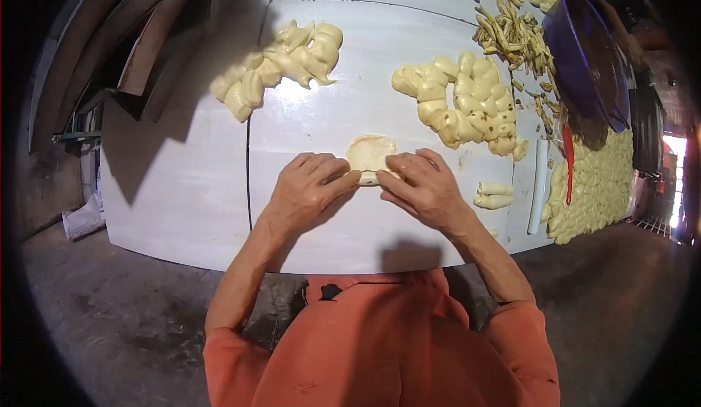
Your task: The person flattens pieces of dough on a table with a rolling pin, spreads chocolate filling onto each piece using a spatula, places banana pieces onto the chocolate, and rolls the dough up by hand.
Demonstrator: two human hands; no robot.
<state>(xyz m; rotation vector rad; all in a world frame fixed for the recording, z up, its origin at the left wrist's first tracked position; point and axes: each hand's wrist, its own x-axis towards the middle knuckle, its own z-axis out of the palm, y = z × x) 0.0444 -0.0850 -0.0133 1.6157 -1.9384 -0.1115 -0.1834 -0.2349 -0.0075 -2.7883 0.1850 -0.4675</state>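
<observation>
A small flattened piece of pale dough (372,149) lies on the white table in front of me. Its near edge is curled into a short roll (369,179). My left hand (310,185) is closed at the left end of this roll, thumb and fingers pressed against it. At the right end my right hand (426,188) is closed on it in the same way, fingers bent. The undersides of both hands are hidden. To the right of my right hand lie two finished-looking dough rolls (495,196), side by side.
Clusters of soft yellow dough pieces sit at the far left (299,56) and far right (467,100). A white rod (538,186), a red-handled tool (568,160) and a large dough mass (595,191) lie rightward. Beyond them are a purple basin (580,60) and a heap of yellowish strips (512,38).
</observation>
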